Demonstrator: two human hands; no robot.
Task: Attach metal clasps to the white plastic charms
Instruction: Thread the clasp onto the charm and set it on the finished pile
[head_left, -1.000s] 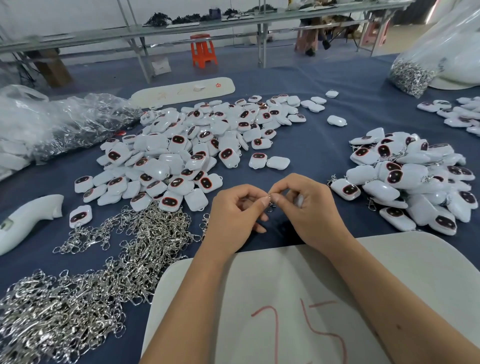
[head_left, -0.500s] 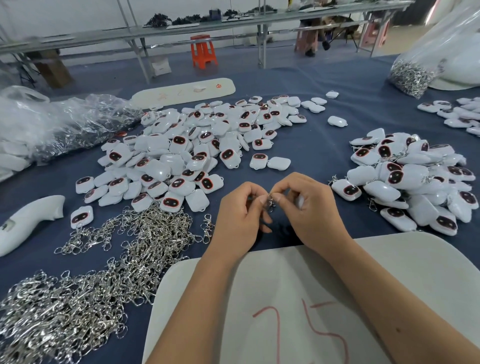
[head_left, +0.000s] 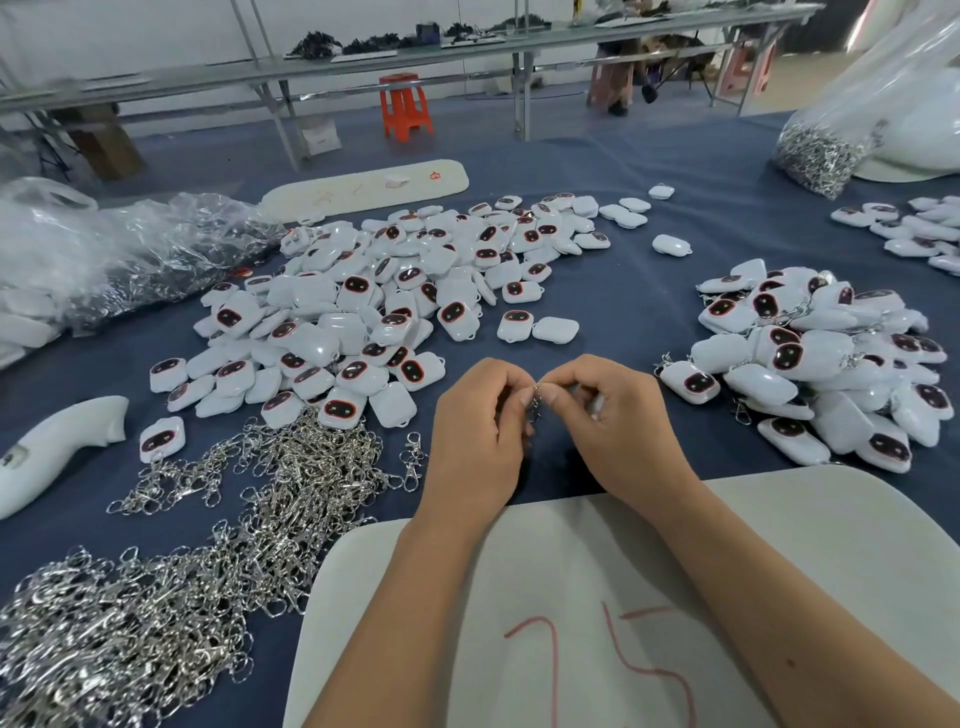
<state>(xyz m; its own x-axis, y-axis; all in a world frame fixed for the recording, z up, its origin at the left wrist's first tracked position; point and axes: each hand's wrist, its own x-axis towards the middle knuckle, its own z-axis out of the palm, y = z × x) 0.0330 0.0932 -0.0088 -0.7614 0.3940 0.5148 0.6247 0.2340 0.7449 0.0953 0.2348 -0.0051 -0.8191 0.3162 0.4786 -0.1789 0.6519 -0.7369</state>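
Pinching one metal clasp (head_left: 536, 400) between both grips: left hand (head_left: 475, 436) and right hand (head_left: 618, 426) fingertips curled on it; charm pile (head_left: 363, 322) beyond-left, clasp heap (head_left: 171, 571) left.

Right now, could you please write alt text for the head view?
Left hand and right hand pinch a metal clasp over a blue table, loose clasps and white charms piled left, finished charms right.

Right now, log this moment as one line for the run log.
step: fitting clasp to charm | left hand: pinches clasp | right hand: pinches clasp, charm in fingers | loose clasps: left | done pile: right
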